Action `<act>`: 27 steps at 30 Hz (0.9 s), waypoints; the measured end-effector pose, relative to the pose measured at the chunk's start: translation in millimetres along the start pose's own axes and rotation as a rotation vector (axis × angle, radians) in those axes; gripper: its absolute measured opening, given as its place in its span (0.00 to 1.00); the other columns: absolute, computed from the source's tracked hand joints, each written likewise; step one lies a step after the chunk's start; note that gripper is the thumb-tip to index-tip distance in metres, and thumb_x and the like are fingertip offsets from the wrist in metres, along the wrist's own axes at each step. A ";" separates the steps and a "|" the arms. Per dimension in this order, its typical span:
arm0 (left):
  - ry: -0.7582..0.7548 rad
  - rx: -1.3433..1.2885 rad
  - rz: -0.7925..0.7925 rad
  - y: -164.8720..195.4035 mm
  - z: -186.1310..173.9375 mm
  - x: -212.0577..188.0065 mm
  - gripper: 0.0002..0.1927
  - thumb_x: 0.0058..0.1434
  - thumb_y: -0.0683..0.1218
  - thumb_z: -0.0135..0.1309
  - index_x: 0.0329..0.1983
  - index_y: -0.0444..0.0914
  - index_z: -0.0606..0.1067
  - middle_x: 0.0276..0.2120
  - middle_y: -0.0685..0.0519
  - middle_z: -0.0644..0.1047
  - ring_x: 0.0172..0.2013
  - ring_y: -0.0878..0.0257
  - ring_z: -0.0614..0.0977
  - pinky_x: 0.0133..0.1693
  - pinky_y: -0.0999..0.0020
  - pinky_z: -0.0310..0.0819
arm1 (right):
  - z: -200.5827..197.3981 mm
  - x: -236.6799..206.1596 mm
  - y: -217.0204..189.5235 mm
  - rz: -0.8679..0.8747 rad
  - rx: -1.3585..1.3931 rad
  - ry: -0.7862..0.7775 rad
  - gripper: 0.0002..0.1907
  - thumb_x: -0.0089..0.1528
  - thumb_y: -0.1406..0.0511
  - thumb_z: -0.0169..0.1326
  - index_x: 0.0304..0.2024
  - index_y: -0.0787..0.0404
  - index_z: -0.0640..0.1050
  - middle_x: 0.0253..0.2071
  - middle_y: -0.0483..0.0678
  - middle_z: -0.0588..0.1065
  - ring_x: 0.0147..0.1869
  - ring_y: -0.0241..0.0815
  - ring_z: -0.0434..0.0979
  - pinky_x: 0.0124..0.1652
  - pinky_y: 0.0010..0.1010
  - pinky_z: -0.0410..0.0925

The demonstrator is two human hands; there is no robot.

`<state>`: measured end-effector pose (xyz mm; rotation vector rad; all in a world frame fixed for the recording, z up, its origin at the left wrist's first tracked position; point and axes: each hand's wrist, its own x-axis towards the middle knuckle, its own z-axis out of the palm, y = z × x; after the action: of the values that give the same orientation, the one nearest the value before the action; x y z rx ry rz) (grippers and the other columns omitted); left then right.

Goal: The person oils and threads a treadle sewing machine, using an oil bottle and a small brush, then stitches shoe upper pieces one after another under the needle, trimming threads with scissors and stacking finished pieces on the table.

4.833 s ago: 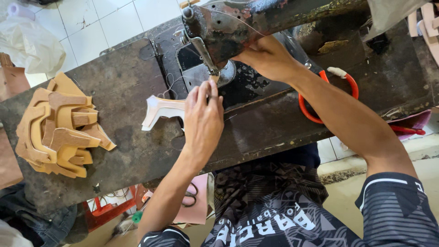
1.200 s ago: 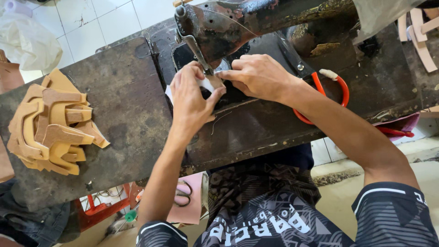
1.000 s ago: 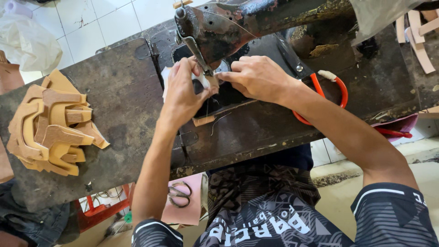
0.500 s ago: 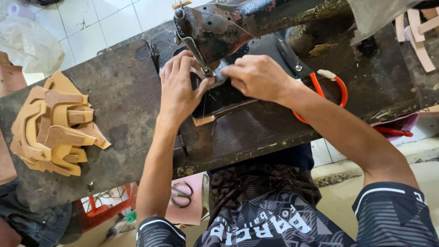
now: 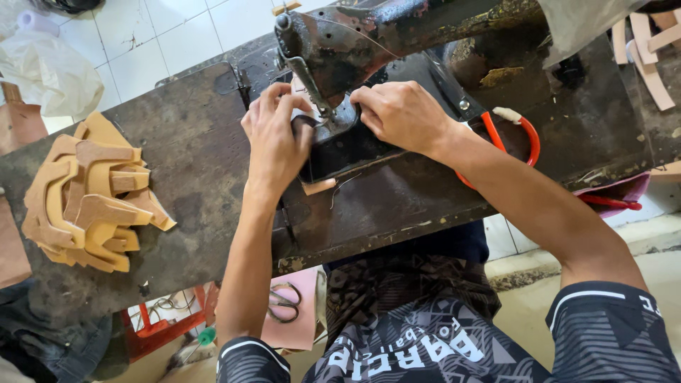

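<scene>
Thin cut piece pressed flat under the sewing machine's needle.
The piece, mostly hidden, looks light and bendy, best held flat by its edges; left hand and right hand press it with fingers down beside the sewing machine on the table.

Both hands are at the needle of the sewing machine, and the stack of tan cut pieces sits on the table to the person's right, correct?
Not quite. The head view shows the stack of tan pieces on the table to the person's left, beyond the left hand. The rest holds: left hand and right hand are both at the needle of the sewing machine.
</scene>
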<state>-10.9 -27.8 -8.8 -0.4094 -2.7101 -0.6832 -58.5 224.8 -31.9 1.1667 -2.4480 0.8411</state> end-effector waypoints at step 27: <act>0.552 0.913 -0.396 -209.4 -176.5 -116.1 0.15 0.54 0.63 0.64 0.32 0.49 0.83 0.41 0.47 0.84 0.47 0.47 0.85 0.50 0.39 0.67 | -21.0 22.9 -72.2 0.329 -0.130 -0.294 0.19 0.64 0.57 0.57 0.55 0.58 0.77 0.41 0.54 0.79 0.45 0.57 0.80 0.43 0.48 0.72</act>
<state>62.8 -315.3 10.7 0.4757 -2.2461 0.3580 -16.0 188.1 23.1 0.9088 -2.9419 0.6149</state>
